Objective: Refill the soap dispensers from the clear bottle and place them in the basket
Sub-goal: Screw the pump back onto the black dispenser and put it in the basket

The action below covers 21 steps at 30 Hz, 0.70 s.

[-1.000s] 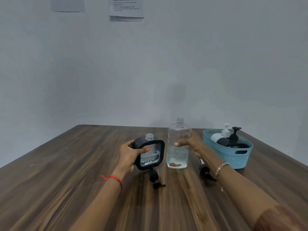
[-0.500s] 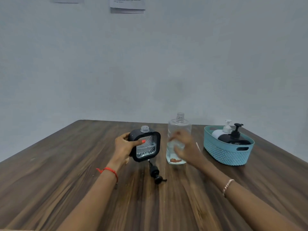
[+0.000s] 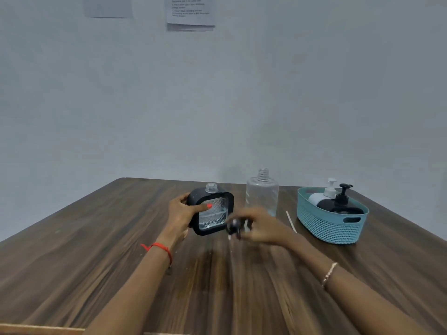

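My left hand (image 3: 180,216) grips a square black soap dispenser (image 3: 212,215) with a clear textured front and an open neck, held tilted just above the table. My right hand (image 3: 262,228) is blurred and closed on the black pump head (image 3: 234,228), lifted off the table just right of the dispenser. The clear bottle (image 3: 262,194) stands uncapped behind my right hand, a little liquid in it. A teal basket (image 3: 331,226) at the right holds a white dispenser (image 3: 323,195) and a black dispenser (image 3: 343,204).
A thin white pump tube (image 3: 291,221) lies on the wooden table (image 3: 96,250) between the bottle and the basket. Paper sheets (image 3: 191,12) hang on the grey wall behind. The table's near edge shows at the bottom left.
My right hand let go of the clear bottle, came across to the left and picked the black pump head up off the table. The left hand kept the dispenser.
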### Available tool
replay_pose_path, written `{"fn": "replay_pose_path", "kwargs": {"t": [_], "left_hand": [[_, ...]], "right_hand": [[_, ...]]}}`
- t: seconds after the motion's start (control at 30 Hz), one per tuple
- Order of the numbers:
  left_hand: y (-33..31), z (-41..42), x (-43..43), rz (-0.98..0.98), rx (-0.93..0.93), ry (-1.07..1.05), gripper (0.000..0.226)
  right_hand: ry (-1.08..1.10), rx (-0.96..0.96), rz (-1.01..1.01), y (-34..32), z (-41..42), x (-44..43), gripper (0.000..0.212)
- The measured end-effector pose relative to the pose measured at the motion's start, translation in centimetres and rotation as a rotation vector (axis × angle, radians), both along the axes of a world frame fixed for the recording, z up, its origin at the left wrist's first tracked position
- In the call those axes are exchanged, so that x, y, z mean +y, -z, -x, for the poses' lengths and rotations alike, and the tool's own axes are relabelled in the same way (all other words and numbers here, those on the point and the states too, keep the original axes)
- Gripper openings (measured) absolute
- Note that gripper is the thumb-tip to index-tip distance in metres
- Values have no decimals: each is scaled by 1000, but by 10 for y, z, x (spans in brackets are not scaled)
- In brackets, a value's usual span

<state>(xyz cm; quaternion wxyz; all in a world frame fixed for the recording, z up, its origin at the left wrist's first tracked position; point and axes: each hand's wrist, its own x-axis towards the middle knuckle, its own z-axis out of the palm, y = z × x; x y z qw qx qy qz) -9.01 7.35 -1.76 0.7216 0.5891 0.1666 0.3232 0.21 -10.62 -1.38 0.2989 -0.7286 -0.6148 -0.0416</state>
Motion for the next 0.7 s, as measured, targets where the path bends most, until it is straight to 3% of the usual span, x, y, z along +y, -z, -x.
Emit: {"fn": "replay_pose_path", "kwargs": {"t": [0.17,0.27,0.43,0.7], "left_hand": [[-5,3,-4,-16,7,21,54],[-9,6,-12,-30,10,40,48],[-13,10,-20,-60,15,66,45],[-20,16,-24,-118,5,125,40]], "right_hand": [[54,386,-549,-72,1,-8,11],[63,422,-703,-99,-1,0,9],[134,349,-679,-115,0,10,9],[187,248,-417,-103,4,15,11]]}}
